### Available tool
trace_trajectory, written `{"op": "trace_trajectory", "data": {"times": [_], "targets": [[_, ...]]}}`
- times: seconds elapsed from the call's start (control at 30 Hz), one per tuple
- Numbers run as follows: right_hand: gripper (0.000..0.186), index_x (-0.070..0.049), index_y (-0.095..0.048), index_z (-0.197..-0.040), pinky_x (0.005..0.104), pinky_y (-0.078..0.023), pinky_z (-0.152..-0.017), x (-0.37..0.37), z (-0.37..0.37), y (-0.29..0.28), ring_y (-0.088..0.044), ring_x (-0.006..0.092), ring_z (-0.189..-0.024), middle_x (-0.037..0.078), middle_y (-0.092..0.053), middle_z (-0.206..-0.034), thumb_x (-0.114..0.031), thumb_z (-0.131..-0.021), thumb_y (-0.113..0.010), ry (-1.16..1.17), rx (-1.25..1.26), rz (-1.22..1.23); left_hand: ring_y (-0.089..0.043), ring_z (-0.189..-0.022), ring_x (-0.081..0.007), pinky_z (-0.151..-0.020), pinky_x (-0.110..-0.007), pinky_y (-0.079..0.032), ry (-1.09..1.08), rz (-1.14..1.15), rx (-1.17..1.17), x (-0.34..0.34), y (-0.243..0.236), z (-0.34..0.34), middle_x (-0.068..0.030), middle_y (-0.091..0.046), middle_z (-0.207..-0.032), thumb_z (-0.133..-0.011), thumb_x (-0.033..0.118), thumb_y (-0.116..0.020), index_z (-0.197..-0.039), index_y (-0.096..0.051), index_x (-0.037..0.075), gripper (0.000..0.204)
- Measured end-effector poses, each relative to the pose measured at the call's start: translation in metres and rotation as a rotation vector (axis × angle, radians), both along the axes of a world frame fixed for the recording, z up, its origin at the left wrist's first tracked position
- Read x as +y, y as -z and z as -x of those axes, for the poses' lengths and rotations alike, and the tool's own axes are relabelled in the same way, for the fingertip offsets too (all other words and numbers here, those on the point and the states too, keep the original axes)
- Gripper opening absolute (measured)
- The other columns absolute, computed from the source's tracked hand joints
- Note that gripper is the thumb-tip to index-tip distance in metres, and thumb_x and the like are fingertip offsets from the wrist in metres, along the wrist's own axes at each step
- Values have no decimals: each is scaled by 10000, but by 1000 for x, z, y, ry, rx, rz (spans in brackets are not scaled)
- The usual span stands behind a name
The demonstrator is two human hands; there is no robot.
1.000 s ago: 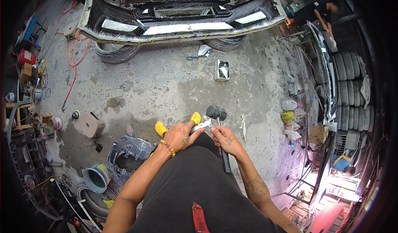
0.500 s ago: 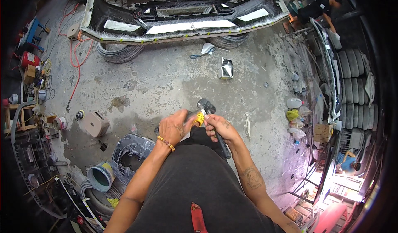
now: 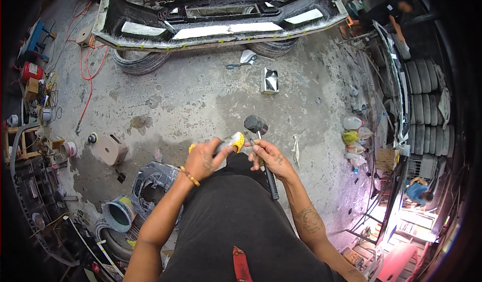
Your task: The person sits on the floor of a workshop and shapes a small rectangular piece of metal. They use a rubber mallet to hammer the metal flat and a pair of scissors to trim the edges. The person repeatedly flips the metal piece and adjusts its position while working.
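My left hand [image 3: 205, 159] is closed on a dark-and-silver hand tool [image 3: 223, 146], its exact kind unclear, above my yellow clogs [image 3: 237, 143]. Just to the right, my right hand [image 3: 268, 156] grips a black rubber mallet [image 3: 256, 124] by its long handle, head upward; a small dark piece at its fingertips is too small to make out. Below both hands are my dark shirt and a red patch with torn edges [image 3: 241, 264]. A grey plastic part [image 3: 148, 186] lies on the floor at lower left.
A large bumper [image 3: 226, 30] on tyres stands ahead; scissors [image 3: 233, 66] and a metal tin [image 3: 269, 81] lie before it. A stool [image 3: 113, 150], bucket [image 3: 119, 214] and red hose [image 3: 88, 101] are left. Stacked dark pieces [image 3: 422, 106] and two people [image 3: 389, 13] [image 3: 417, 192] are right.
Since a second ago my left hand has moved left with its tool, away from my right hand. The mallet has risen slightly and shifted a little left.
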State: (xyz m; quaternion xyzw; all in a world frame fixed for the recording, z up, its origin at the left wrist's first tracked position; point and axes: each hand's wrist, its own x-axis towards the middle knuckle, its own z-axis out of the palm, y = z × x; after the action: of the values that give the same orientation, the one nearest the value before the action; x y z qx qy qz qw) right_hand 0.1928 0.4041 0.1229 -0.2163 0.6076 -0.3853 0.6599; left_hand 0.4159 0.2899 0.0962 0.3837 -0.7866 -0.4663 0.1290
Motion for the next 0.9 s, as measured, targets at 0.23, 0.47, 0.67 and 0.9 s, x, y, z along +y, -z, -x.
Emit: {"op": "trace_trajectory", "data": {"times": [0.23, 0.47, 0.67, 0.9], "targets": [[256, -28, -565, -1166, 268, -542, -734, -1, -7, -5, -677, 121, -743, 15, -594, -864, -247, -1097, -452, -121, 91, 62, -668, -660, -427, -598, -490, -512, 103, 59, -51, 7, -13, 19, -225, -658, -683, -957, 389, -666, -902, -635, 0, 394], [179, -101, -541, -1084, 227, -387, -529, 4, -17, -6, -440, 39, -589, -48, -461, -784, -277, -1080, -503, -28, 8, -10, -656, -645, -436, -594, -498, -507, 124, 79, -53, 12, -13, 15, -231, -648, -670, -962, 398, -656, -925, -630, 3, 398], [257, -90, -575, -1042, 221, -375, -502, 8, -19, -5, -436, 37, -575, -55, -468, -753, -346, -1057, -562, -33, 138, -23, -662, -664, -439, -606, -503, -521, 200, 64, -58, 10, -26, 14, -246, -661, -698, -980, 412, -631, -931, -634, -24, 439], [389, -59, -639, -860, 242, -368, -500, 11, -14, -5, -480, 39, -580, -58, -517, -651, -417, -1013, -630, -97, 439, -8, -673, -674, -425, -619, -506, -533, 256, 85, -174, 14, -36, 17, -233, -670, -703, -996, 447, -592, -1020, -642, -12, 462]]}}
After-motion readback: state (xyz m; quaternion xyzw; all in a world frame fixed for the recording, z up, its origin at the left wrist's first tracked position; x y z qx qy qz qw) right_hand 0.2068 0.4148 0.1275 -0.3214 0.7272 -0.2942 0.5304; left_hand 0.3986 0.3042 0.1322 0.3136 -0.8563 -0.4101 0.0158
